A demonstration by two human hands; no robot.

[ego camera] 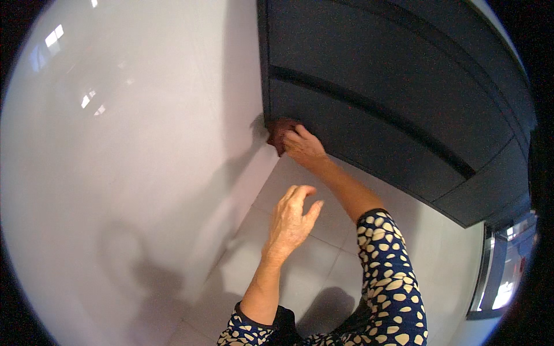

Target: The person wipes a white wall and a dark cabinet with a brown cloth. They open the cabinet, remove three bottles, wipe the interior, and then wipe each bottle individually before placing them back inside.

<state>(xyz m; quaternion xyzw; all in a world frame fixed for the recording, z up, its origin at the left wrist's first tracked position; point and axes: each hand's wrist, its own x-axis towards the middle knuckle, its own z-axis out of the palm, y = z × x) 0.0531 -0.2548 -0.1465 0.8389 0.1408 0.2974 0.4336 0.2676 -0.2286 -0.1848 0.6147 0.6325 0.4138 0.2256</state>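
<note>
My right hand (pixel 306 145) grips a brownish-red cloth (pixel 280 132) and presses it against the lower corner of a dark grey panelled cabinet (pixel 372 125), where it meets the pale wall (pixel 173 129). Part of the cloth is hidden behind my fingers. My left hand (pixel 291 218) hangs in the air above the tiled floor, lower in the view, with thumb and fingers apart and nothing between them. It touches neither the wall nor the cabinet.
Light floor tiles (pixel 320 216) lie below the cabinet's bottom edge. A black horizontal groove (pixel 372 110) crosses the cabinet front. At the far right is a dark-framed glass pane (pixel 502 268) with bright reflections. Shadows of my arms fall on the wall.
</note>
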